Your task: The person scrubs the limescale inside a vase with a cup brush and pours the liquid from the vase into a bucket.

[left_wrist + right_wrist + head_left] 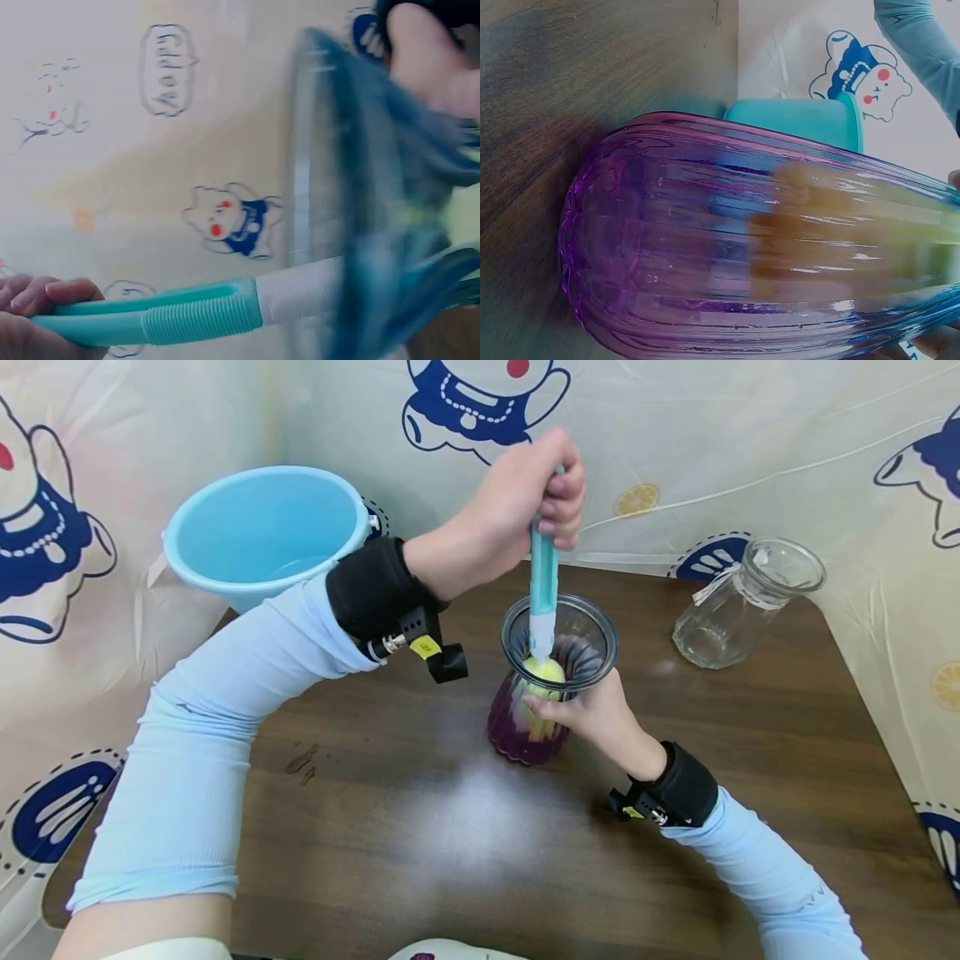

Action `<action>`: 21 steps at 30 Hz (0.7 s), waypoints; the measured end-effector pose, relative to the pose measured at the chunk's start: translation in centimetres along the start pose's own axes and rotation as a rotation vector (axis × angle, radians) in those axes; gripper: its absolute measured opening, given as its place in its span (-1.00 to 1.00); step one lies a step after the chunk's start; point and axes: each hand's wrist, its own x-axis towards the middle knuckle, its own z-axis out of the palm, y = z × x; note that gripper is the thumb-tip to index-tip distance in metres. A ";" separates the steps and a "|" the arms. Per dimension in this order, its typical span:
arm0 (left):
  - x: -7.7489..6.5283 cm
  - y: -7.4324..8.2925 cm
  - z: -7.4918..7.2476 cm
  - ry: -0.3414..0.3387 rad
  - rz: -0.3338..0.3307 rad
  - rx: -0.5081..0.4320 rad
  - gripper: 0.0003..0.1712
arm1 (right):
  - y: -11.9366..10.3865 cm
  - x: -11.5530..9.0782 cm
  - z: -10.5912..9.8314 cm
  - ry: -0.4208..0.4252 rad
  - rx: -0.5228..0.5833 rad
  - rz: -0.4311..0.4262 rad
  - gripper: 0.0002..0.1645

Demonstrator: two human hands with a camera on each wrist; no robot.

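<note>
In the head view my left hand (pixel 536 493) grips the teal handle of a bottle brush (pixel 543 560) from above, fingers curled round it. The brush points down through the wide rim of a ribbed glass vase (pixel 513 727), purple below and bluish above. Its yellow sponge head (pixel 546 672) is inside the vase. My right hand (pixel 600 714) holds the vase by its narrower part, with the thumb across the near side. In the left wrist view the left hand (pixel 56 311) holds the handle end. The right wrist view shows the sponge (pixel 832 232) blurred through the glass.
A light blue bucket (pixel 262 578) stands at the back left. At the back right is a clear glass jar (pixel 712 631) with a white tie round its neck. Water drops (pixel 302 760) lie on the brown table (pixel 420 860). A patterned curtain (pixel 712 427) hangs behind.
</note>
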 end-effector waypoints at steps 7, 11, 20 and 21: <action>-0.3 0.6 -0.1 0.121 0.055 -0.054 -0.56 | -0.1 0.0 0.1 0.003 0.004 0.012 -0.25; -0.5 -0.5 0.1 0.157 0.054 -0.056 -0.57 | -0.1 0.0 0.1 0.012 0.014 -0.011 -0.30; -1.5 -3.8 0.4 0.135 -0.044 -0.026 -0.62 | -0.3 -0.1 0.1 0.014 -0.028 -0.003 -0.26; -1.7 -4.0 0.5 0.127 -0.049 -0.012 -0.62 | -0.3 -0.1 0.1 0.015 -0.030 -0.004 -0.25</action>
